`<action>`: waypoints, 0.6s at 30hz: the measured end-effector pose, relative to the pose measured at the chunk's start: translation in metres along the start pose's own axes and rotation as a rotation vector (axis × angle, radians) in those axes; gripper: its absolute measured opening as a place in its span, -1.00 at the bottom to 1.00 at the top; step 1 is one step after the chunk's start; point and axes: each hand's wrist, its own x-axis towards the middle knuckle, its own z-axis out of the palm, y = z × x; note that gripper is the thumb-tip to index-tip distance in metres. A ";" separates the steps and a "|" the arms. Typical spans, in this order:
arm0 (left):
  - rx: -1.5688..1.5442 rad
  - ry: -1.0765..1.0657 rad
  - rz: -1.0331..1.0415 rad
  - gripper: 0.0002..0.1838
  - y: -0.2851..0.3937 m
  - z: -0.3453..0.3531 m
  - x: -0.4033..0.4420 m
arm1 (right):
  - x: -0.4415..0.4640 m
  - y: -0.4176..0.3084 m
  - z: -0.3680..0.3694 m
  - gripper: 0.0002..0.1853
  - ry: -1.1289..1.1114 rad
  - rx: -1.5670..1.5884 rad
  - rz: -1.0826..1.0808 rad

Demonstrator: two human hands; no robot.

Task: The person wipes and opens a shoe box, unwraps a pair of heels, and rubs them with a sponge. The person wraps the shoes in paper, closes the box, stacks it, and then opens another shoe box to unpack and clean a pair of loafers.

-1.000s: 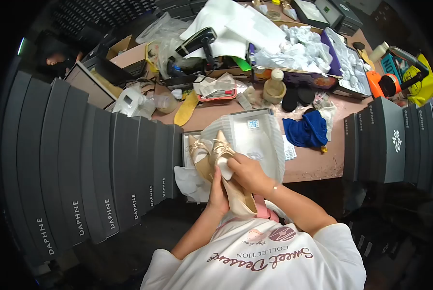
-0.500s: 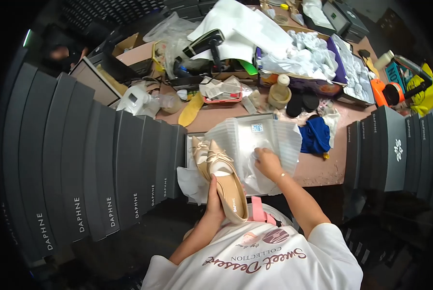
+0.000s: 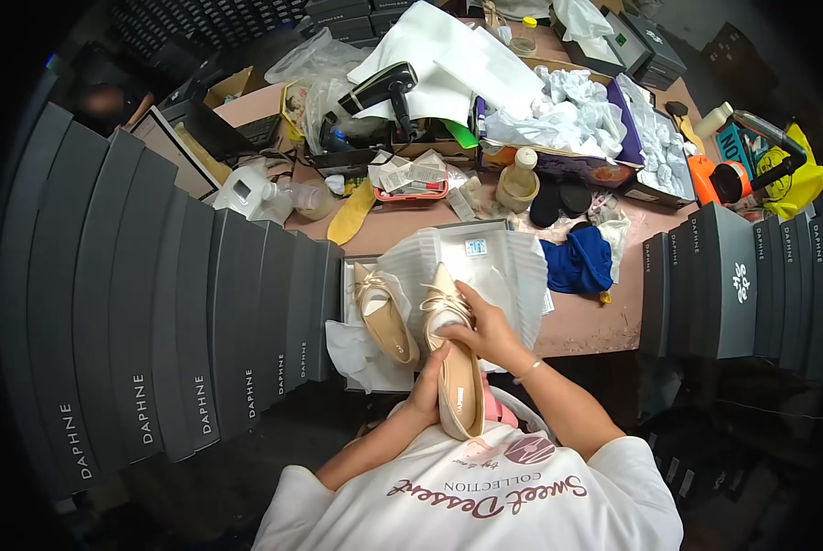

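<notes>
Both my hands hold one beige pointed shoe (image 3: 464, 395) with a thin bow, its toe facing away from me. My left hand (image 3: 425, 390) grips the shoe's left side near the middle. My right hand (image 3: 492, 332) closes around the front part, thumb at the opening by the white stuffing. The matching beige shoe (image 3: 391, 332) lies in the open shoebox (image 3: 395, 378), to the left of the held one. White wrapping paper (image 3: 519, 266) spreads over the box, and a small blue-and-white packet (image 3: 476, 247) sits at its far end.
Rows of dark shoeboxes (image 3: 237, 312) stand at the left, more shoeboxes (image 3: 725, 275) at the right. A blue cloth (image 3: 581, 262), glue bottle (image 3: 521, 179), yellow insole (image 3: 351, 213), hair dryer (image 3: 384, 92) and carton of crumpled paper (image 3: 567, 119) lie farther back. Another person (image 3: 108, 106) is at far left.
My right hand has left the paper in the box and now grips the shoe's front. The held shoe has shifted right, apart from the other shoe, which now lies in the box.
</notes>
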 end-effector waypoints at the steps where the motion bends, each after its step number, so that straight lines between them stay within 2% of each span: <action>1: 0.021 0.002 -0.019 -0.36 -0.001 0.000 0.000 | -0.001 0.000 0.001 -0.44 -0.067 0.085 0.128; 2: 0.046 0.009 -0.029 -0.39 0.001 -0.001 -0.001 | 0.002 -0.002 0.005 -0.41 -0.138 0.176 0.249; 5: 0.139 0.167 0.080 -0.46 0.005 -0.008 0.000 | 0.013 0.001 -0.006 -0.30 -0.231 0.159 0.280; 7: 0.688 0.386 0.628 -0.49 0.011 -0.042 0.008 | 0.023 0.015 -0.022 -0.38 -0.180 0.121 0.290; 9: 0.706 0.736 0.821 -0.48 0.024 -0.096 0.011 | 0.026 0.046 -0.024 -0.37 -0.118 -0.066 0.228; 10: 0.400 0.726 0.767 -0.55 0.025 -0.122 0.016 | 0.022 0.061 -0.014 -0.37 -0.103 -0.076 0.235; 12: 0.150 0.518 0.446 -0.66 0.027 -0.166 0.018 | 0.022 0.083 0.004 -0.38 -0.177 -0.537 -0.020; 13: 0.125 0.497 0.379 -0.72 0.029 -0.167 0.025 | 0.024 0.075 0.017 -0.43 -0.163 -0.589 -0.074; 14: 0.103 0.487 0.305 -0.77 0.028 -0.169 0.028 | 0.018 0.051 0.026 -0.40 -0.060 -0.560 -0.174; 16: 0.117 0.459 0.307 -0.78 0.014 -0.191 0.024 | 0.009 0.029 0.047 -0.35 -0.409 -0.080 -0.001; 17: 0.106 0.451 0.348 -0.78 0.011 -0.204 0.026 | 0.008 0.004 0.049 -0.29 -0.658 -0.023 0.079; 18: 0.090 0.441 0.398 -0.76 0.013 -0.213 0.032 | -0.004 0.000 0.060 -0.33 -0.577 -0.012 -0.099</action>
